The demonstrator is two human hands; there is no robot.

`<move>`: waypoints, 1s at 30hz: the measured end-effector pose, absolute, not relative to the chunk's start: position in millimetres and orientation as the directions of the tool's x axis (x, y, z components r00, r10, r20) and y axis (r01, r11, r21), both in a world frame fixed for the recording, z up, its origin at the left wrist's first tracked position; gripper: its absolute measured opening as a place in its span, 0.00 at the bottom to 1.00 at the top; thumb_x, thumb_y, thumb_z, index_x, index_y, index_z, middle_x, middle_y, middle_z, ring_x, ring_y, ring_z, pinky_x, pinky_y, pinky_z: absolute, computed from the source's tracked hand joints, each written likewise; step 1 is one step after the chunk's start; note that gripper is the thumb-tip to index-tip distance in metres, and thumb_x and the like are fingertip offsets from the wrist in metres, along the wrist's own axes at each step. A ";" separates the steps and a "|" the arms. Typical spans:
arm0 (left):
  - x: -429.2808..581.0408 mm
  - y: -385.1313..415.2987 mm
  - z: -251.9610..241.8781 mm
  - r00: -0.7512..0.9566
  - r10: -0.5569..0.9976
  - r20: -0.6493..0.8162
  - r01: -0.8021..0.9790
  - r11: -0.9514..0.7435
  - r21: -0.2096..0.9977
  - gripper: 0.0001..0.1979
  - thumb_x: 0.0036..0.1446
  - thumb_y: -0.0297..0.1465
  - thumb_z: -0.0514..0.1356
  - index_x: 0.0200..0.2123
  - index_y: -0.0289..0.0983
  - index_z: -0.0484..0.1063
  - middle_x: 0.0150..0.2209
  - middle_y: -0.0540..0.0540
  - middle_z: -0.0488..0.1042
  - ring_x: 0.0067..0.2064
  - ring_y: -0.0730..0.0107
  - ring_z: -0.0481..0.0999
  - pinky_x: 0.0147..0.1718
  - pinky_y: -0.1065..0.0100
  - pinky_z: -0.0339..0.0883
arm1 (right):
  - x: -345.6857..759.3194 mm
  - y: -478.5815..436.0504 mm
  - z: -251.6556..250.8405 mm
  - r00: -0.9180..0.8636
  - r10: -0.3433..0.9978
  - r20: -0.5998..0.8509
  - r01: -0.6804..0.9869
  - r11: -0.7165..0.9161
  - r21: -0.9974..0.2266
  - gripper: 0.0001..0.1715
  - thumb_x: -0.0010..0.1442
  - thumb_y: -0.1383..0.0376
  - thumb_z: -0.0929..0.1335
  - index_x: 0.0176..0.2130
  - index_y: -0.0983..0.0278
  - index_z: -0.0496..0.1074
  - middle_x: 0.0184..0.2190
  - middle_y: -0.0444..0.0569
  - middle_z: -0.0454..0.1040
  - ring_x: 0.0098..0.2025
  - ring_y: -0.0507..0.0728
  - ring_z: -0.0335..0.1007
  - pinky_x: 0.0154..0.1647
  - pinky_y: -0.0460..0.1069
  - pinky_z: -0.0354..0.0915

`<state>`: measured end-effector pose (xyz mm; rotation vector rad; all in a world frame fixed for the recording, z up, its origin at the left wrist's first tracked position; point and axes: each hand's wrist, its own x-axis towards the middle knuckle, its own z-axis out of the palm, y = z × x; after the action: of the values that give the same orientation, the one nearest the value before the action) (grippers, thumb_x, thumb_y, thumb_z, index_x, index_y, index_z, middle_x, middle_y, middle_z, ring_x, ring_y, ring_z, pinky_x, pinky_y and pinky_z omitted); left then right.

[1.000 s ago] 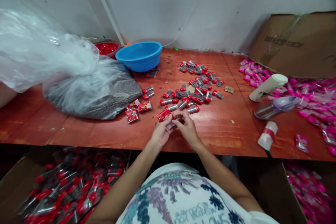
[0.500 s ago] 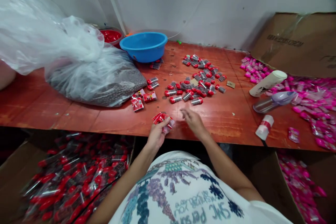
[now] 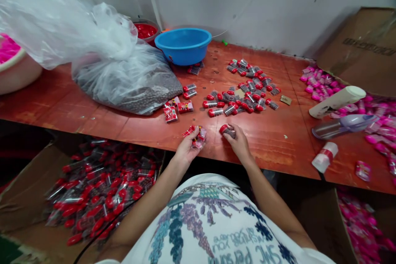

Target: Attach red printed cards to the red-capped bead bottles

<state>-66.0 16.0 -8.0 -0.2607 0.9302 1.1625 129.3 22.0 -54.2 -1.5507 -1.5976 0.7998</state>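
Observation:
My left hand (image 3: 186, 147), at the table's front edge, is closed on several small red printed packets (image 3: 198, 137). To its right, my right hand (image 3: 239, 142) grips a small clear bottle (image 3: 228, 131) with a red cap and dark contents. Beyond my hands lies a loose pile of similar red-capped bottles (image 3: 244, 101). More red packets (image 3: 185, 107) rest on the table to the left of that pile, beside two separate bottles (image 3: 189, 90).
A plastic bag (image 3: 133, 86) of dark beads slumps at the left, next to a blue basin (image 3: 184, 49). Pink packs (image 3: 334, 82), a white roll (image 3: 337, 102) and a purple scoop (image 3: 343, 126) lie right. Below the table, a carton (image 3: 27, 189) holds red-capped bottles.
My right hand has taken hold of a red-capped bottle from the near side of the pile and drawn it closer. My left hand keeps the packets. The view has turned left.

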 end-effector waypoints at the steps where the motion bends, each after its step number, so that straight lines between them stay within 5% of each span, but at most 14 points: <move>1: -64.8 17.0 -7.7 0.083 0.671 -0.737 -0.871 0.409 0.274 0.04 0.56 0.22 0.60 0.29 0.33 0.71 0.27 0.48 0.76 0.27 0.73 0.76 0.34 0.65 0.75 | 122.3 14.6 -50.8 0.038 0.997 0.065 0.399 0.045 -0.916 0.25 0.57 0.61 0.68 0.54 0.61 0.66 0.46 0.52 0.70 0.46 0.59 0.68 0.49 0.55 0.65; 5: -56.2 20.3 -8.2 0.082 0.688 -0.721 -0.885 0.383 0.265 0.07 0.58 0.21 0.57 0.28 0.32 0.71 0.26 0.47 0.76 0.27 0.72 0.77 0.34 0.64 0.75 | 98.5 -9.5 -29.4 0.016 0.993 0.113 0.164 0.109 -0.980 0.23 0.58 0.61 0.68 0.53 0.58 0.67 0.48 0.50 0.69 0.47 0.57 0.69 0.49 0.52 0.65; 13: -43.6 22.4 -9.5 0.101 0.714 -0.693 -0.877 0.393 0.277 0.04 0.57 0.23 0.58 0.30 0.32 0.72 0.28 0.45 0.77 0.29 0.69 0.78 0.33 0.65 0.75 | 91.7 -13.5 -13.5 0.069 0.972 0.225 0.314 0.192 -0.930 0.21 0.59 0.63 0.68 0.53 0.57 0.68 0.44 0.49 0.68 0.43 0.55 0.68 0.42 0.49 0.67; 30: -42.4 24.8 -3.0 0.051 0.712 -0.700 -0.888 0.353 0.295 0.04 0.54 0.23 0.62 0.28 0.33 0.71 0.27 0.47 0.77 0.29 0.70 0.78 0.34 0.65 0.75 | 88.6 -14.6 -10.7 0.097 0.968 0.232 0.299 0.194 -0.935 0.20 0.59 0.62 0.68 0.52 0.58 0.69 0.44 0.50 0.68 0.45 0.56 0.69 0.43 0.50 0.69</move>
<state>-42.4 24.8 -3.0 -0.2410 0.8939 1.2352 88.6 -14.6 -10.7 -1.3069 -1.4105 0.7993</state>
